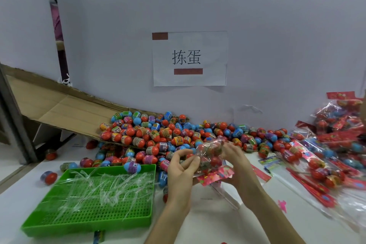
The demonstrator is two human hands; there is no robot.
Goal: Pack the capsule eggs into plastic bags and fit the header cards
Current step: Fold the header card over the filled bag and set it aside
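Note:
A clear plastic bag [210, 154] with several red capsule eggs inside hangs between my two hands above the white table [208, 222]. A red and pink header card [214, 176] sits at its lower end. My left hand [183, 166] pinches the bag's left edge with curled fingers. On the bag's right side, my right hand [235, 158] grips it. Behind the bag lies a large heap of loose capsule eggs [168, 134], red, blue and purple, spilling from a tilted cardboard sheet [65, 109].
A green perforated tray [95, 218] holding clear plastic strips stands at the front left. Finished bags with red header cards [336, 144] pile up on the right. Stray eggs [49, 177] lie left of the tray. A paper sign [189, 58] hangs on the wall.

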